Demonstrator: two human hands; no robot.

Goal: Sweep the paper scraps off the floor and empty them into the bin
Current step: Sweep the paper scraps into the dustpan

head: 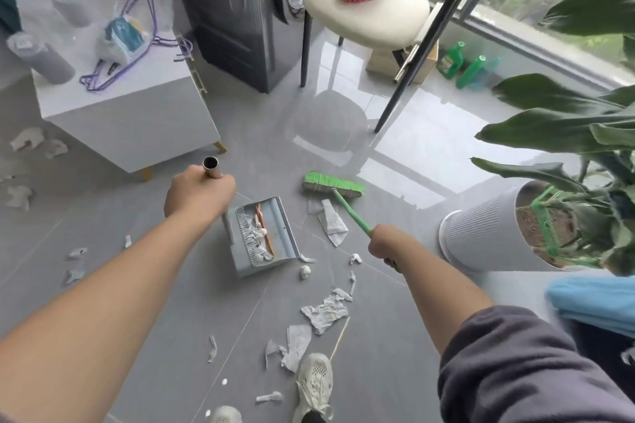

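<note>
My left hand (197,196) grips the metal handle (212,168) of a grey dustpan (275,227), which rests on the floor with some crumpled scraps inside. My right hand (386,244) holds the green broom handle (350,211). The broom's green-bristled head (332,184) sits on the floor just right of the dustpan, above a flat paper scrap (332,221). More paper scraps (324,312) lie scattered on the grey tiles near my shoes and to the left (25,139). No bin is in view.
A white cabinet (137,120) stands at the left with bottles and hangers on top. A cream chair (367,7) with a red duster stands ahead. A white planter (481,233) with a large plant is at the right. Green bottles (450,60) line the window.
</note>
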